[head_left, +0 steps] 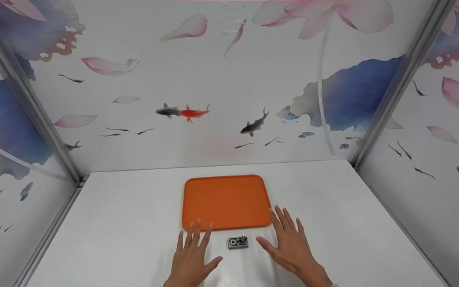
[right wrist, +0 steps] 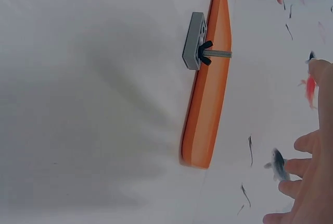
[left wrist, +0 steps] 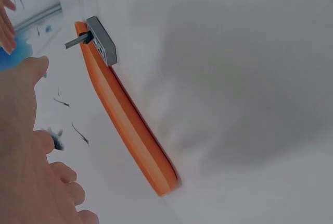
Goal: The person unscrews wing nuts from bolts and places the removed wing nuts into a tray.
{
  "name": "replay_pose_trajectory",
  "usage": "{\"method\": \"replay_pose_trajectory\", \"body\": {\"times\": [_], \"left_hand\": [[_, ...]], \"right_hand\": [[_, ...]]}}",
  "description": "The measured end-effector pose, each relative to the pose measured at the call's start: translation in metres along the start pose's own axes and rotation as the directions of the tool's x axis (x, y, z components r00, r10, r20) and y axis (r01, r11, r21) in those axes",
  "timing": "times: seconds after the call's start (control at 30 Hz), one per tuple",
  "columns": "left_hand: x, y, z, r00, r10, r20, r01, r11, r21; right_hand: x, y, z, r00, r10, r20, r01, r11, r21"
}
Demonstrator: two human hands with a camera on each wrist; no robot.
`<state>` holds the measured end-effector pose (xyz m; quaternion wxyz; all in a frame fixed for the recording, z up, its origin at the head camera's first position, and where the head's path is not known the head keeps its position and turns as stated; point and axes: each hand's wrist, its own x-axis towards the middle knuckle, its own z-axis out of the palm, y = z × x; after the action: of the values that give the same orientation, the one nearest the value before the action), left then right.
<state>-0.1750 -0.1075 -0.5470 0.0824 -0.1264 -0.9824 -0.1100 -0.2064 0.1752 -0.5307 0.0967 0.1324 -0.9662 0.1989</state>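
A small grey metal block (head_left: pixel 238 242) lies on the white table between the two hands, just in front of the orange tray (head_left: pixel 226 202). From its top rises a threaded bolt (right wrist: pixel 217 53) with a black wing nut (right wrist: pixel 205 53) at its base. My left hand (head_left: pixel 191 259) hovers to the left of the block, fingers spread and straight, fingertips overlapping the tray's near edge in the head view. To the right, my right hand (head_left: pixel 291 247) is likewise spread out, its thumb pointing toward the block. Neither hand holds anything.
The white table (head_left: pixel 126 223) is enclosed by a back wall (head_left: pixel 221 79) and side panels printed with fish, petals and blue leaves. Metal frame posts (head_left: pixel 408 75) stand at the back corners.
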Motion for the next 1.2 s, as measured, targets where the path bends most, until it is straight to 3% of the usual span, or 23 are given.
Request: {"method": "replay_pose_trajectory", "body": {"times": [0.4, 0.73, 0.97, 1.2], "left_hand": [[0.005, 0.014, 0.014, 0.997, -0.009, 0.081, 0.012, 0.999, -0.045], [0.011, 0.024, 0.026, 0.994, -0.008, 0.112, 0.026, 0.987, -0.16], [0.013, 0.032, 0.03, 0.992, -0.029, 0.12, 0.044, 0.99, -0.13], [0.016, 0.036, 0.033, 0.983, -0.069, 0.168, 0.091, 0.987, -0.129]], "right_hand": [[-0.003, -0.006, 0.009, 1.0, 0.013, 0.014, -0.013, 1.0, 0.015], [-0.003, -0.009, 0.019, 1.0, 0.006, 0.026, -0.007, 0.999, 0.033], [-0.004, -0.011, 0.027, 1.0, -0.017, 0.012, 0.017, 1.0, 0.021], [-0.004, -0.013, 0.033, 0.999, 0.001, 0.034, -0.003, 0.999, 0.046]]}}
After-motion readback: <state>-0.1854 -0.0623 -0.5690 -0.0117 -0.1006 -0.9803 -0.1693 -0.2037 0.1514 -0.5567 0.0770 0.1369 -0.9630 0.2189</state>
